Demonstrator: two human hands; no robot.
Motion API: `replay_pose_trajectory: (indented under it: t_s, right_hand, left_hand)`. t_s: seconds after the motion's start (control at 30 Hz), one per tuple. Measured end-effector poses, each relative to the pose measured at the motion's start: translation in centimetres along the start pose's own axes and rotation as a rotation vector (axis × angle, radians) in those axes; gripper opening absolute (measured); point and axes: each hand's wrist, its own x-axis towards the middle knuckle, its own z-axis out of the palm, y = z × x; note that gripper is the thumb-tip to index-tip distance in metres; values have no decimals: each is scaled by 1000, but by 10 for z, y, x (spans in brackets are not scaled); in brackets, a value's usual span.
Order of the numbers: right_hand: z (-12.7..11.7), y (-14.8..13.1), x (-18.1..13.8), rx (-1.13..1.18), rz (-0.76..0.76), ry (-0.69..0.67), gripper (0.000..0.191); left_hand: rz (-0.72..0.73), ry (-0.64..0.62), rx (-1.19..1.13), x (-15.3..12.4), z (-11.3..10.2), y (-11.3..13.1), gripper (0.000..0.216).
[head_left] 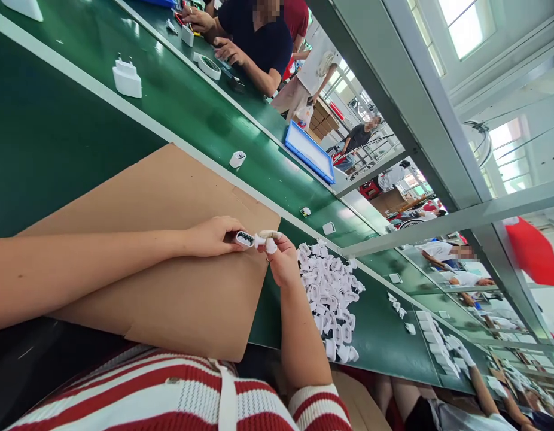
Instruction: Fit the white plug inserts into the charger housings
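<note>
Over the brown cardboard sheet (191,197), my left hand (214,236) is closed around a white charger housing (245,239). The housing's open end faces right, and dark and green parts show inside it. My right hand (282,258) pinches a small white plastic piece (259,242) right at that open end; whether the two touch I cannot tell. White covers wrap the thumb and a finger of my right hand. Beside my right forearm lies a heap of white plastic parts (331,293).
Beyond a pale rail, a green conveyor belt (187,120) carries a charger with two pins (127,78), another white housing (237,158) and a small circuit board (306,211). A blue tray (309,151) rests at its far side. Co-workers sit opposite and down the line. A metal frame (407,108) slants overhead.
</note>
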Motion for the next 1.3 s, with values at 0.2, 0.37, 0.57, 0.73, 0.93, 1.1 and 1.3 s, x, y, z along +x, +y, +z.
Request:
replay_pose_trajectory:
  t_s: [0.2, 0.37, 0.57, 0.73, 0.93, 1.1, 1.3]
  right_hand:
    - [12, -1, -2, -274, -240, 211, 43]
    - [15, -7, -3, -662, -352, 62, 21]
    - [18, -16, -5, -923, -404, -45, 36]
    - [20, -15, -4, -1029, -462, -11, 38]
    - [20, -9, 2, -990, -480, -36, 29]
    - [21, -11, 0, -1008, -474, -8, 32]
    - [25, -18, 3, -1093, -419, -77, 33]
  left_hand:
    - [-45, 36, 0, 1, 2, 0, 45]
    - [-15, 18, 5, 3, 2, -2, 37]
    - [17, 19, 4, 3, 2, -1, 33]
    - [15, 14, 1, 3, 1, 0, 34]
    - [-5, 8, -1, 3, 1, -1, 31]
    - [-4, 11, -1, 3, 2, -1, 31]
    - [21, 18, -8, 4, 2, -3, 31]
